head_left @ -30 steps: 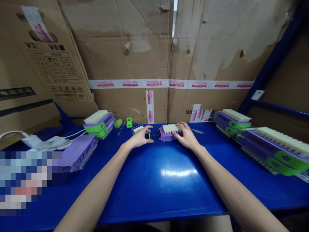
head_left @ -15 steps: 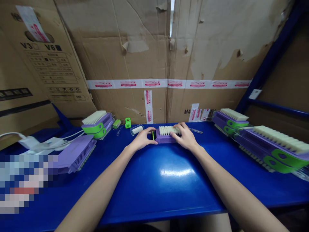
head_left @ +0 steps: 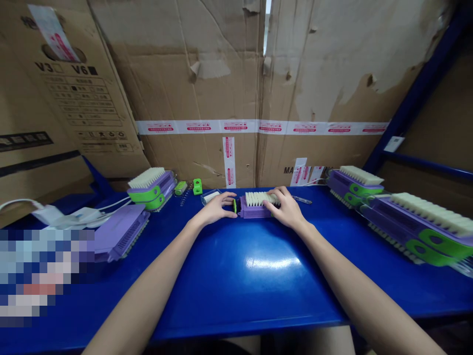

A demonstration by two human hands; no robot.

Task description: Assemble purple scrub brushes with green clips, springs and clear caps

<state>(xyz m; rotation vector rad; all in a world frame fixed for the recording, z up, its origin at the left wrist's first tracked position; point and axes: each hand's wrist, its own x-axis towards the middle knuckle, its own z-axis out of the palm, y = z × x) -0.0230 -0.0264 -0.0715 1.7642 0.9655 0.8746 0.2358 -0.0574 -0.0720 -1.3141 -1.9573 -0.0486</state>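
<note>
A purple brush body (head_left: 255, 212) with cream bristles (head_left: 257, 198) on top lies on the blue table in front of me. My right hand (head_left: 285, 206) is wrapped over its right end and grips it. At its left end, my left hand (head_left: 219, 209) pinches a thin green end piece (head_left: 234, 206) between thumb and fingers, upright and a small gap away from the body. Behind the left fingers sits a clear case (head_left: 210, 197) with a white block in it, partly hidden.
Left of centre are a green bracket (head_left: 197, 186), a spring (head_left: 184, 197) and a small green-framed part (head_left: 181, 188). Purple-green brushes (head_left: 151, 190) stand at left, with a purple shell (head_left: 120, 229) and white chargers (head_left: 83, 217). More brushes (head_left: 432, 229) line the right. A slim tool (head_left: 302, 199) lies behind my right hand.
My left hand has drawn slightly left with the green end piece, and the gap to the brush body looks a little wider. My right hand keeps its hold. The view has shifted slightly.
</note>
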